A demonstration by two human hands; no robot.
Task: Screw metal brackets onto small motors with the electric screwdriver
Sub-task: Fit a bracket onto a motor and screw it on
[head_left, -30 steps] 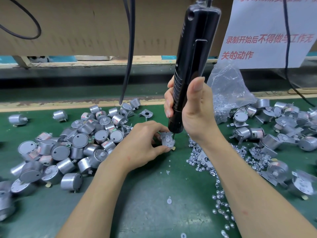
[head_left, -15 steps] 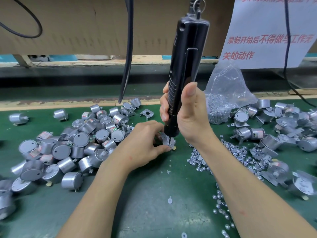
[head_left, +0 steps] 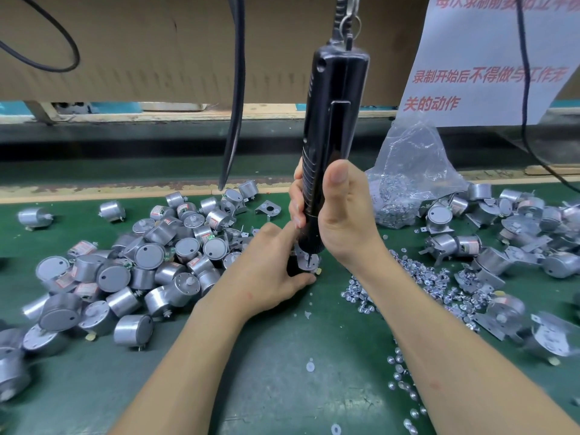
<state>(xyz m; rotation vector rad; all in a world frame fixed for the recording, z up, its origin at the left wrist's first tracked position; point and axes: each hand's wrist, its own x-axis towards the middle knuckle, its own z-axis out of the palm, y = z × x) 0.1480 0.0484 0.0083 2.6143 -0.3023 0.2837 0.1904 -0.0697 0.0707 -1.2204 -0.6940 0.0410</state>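
Driving screw: R hand (head_left: 342, 221) grips electric screwdriver (head_left: 332, 127) upright, bit on bracket (head_left: 309, 262); L hand (head_left: 273, 268) pinches motor, mostly hidden. Risk: tilt → bit cams out, prob. strips screw.

**Bit on bracket**

The black electric screwdriver (head_left: 332, 127) stands nearly upright, its bit touching the silver bracket (head_left: 306, 262) atop a mostly hidden motor (head_left: 314, 269). Bare motors (head_left: 150, 255) lie heaped to the left, bracketed motors (head_left: 452, 244) to the right.

Silver motors (head_left: 147, 255) crowd my green tabletop (head_left: 266, 372).
I see a black screwdriver (head_left: 332, 136) and red lettering on a white sign (head_left: 489, 105).
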